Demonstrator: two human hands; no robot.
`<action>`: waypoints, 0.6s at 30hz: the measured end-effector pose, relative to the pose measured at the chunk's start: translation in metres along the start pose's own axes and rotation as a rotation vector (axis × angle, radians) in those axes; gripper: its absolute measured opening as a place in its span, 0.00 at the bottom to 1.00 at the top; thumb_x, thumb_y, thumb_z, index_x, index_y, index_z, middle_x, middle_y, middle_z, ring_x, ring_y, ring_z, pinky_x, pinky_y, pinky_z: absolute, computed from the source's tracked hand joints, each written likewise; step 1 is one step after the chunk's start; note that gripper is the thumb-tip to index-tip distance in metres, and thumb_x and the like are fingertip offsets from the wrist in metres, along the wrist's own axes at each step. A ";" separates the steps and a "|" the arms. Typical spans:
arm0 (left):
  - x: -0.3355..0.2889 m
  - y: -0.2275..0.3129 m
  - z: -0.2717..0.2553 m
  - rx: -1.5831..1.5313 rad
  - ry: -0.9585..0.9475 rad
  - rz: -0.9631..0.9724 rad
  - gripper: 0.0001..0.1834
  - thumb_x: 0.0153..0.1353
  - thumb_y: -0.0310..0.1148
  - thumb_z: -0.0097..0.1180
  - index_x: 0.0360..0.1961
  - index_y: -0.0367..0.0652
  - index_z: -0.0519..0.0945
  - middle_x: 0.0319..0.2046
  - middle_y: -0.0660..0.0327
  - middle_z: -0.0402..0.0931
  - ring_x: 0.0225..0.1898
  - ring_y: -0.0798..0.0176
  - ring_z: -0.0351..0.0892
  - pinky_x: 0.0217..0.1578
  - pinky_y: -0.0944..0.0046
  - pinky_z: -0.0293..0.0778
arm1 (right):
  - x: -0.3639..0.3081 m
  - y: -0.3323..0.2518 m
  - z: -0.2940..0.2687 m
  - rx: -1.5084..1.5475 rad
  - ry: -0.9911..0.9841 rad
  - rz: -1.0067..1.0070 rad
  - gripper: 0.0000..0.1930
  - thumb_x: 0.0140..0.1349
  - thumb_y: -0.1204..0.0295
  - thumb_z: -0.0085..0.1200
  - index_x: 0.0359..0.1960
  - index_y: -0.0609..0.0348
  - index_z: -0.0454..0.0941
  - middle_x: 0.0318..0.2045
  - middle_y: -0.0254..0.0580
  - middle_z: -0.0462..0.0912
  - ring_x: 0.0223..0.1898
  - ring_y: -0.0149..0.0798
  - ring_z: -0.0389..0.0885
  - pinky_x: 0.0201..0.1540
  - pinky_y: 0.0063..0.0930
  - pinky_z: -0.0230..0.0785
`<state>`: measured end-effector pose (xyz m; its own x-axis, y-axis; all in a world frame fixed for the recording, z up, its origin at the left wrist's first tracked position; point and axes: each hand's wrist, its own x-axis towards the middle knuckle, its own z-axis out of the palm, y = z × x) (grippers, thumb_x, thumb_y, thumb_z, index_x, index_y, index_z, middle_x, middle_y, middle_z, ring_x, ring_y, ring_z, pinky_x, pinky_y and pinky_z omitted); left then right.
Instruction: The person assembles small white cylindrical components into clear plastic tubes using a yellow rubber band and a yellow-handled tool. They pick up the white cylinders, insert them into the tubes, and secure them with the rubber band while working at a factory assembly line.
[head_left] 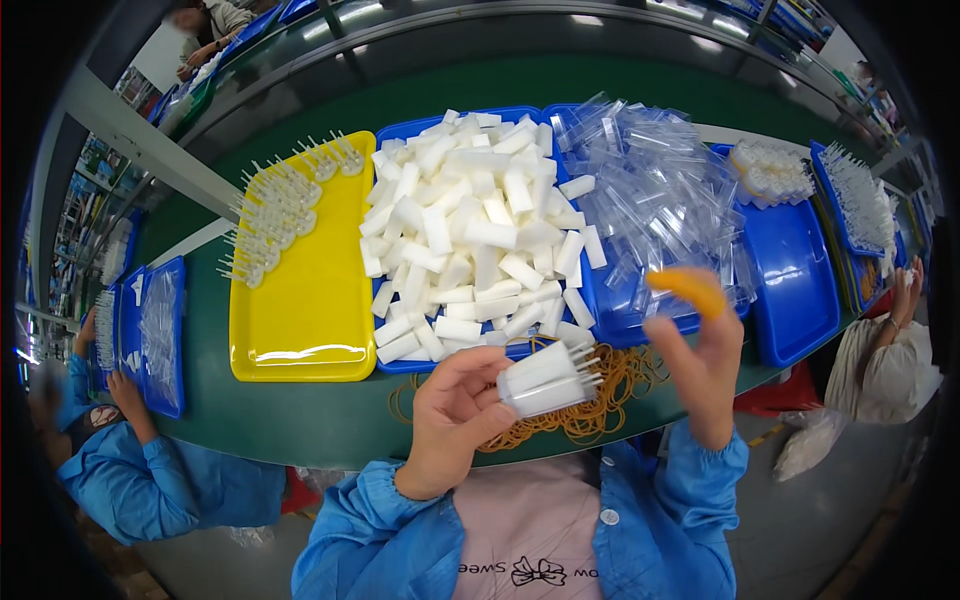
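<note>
My left hand point(455, 415) is closed round a small bundle of clear plastic sleeves point(545, 382), whose insides look white. Thin white sticks poke out of its right end. To the right, my right hand point(705, 365) is raised and slightly blurred, its thumb and index finger apart and nothing visible between them. An orange finger cot point(690, 290) covers the index fingertip. Beneath the bundle lies a tangle of tan rubber bands point(600, 405) on the green table. White foam blocks point(470, 220) are heaped just beyond my left hand.
A yellow tray point(300, 310) holds bundles of white-stemmed pieces point(275, 215). Clear plastic sleeves point(660, 200) fill a blue tray. Farther right, another blue tray point(795, 290) has banded white bundles point(770, 172) at its far end. Co-workers sit at both sides.
</note>
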<state>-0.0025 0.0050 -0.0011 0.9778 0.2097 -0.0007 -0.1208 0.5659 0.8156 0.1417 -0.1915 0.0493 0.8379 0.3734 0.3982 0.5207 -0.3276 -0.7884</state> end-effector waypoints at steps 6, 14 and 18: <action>-0.003 0.000 -0.001 -0.024 0.079 0.000 0.27 0.53 0.18 0.59 0.56 0.37 0.68 0.48 0.57 0.72 0.51 0.62 0.72 0.50 0.63 0.70 | 0.018 0.032 0.012 -0.789 -0.099 -0.215 0.16 0.44 0.72 0.64 0.38 0.56 0.81 0.40 0.38 0.75 0.45 0.42 0.70 0.51 0.41 0.57; -0.003 0.003 -0.002 -0.052 0.139 -0.015 0.26 0.53 0.17 0.58 0.55 0.37 0.69 0.48 0.58 0.73 0.50 0.63 0.73 0.49 0.64 0.70 | 0.010 0.036 0.005 -0.457 0.035 -0.081 0.10 0.53 0.76 0.57 0.39 0.58 0.80 0.32 0.40 0.79 0.33 0.40 0.76 0.41 0.35 0.66; -0.001 -0.002 -0.002 0.028 0.079 0.049 0.25 0.52 0.16 0.57 0.53 0.36 0.69 0.48 0.57 0.71 0.51 0.62 0.72 0.51 0.62 0.71 | -0.004 0.017 0.004 0.359 0.025 0.280 0.09 0.59 0.78 0.51 0.41 0.63 0.77 0.33 0.41 0.80 0.27 0.33 0.77 0.34 0.25 0.69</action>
<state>-0.0038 0.0047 -0.0036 0.9541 0.2996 -0.0057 -0.1619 0.5315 0.8314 0.1465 -0.1956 0.0320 0.9443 0.2909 0.1540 0.1872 -0.0898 -0.9782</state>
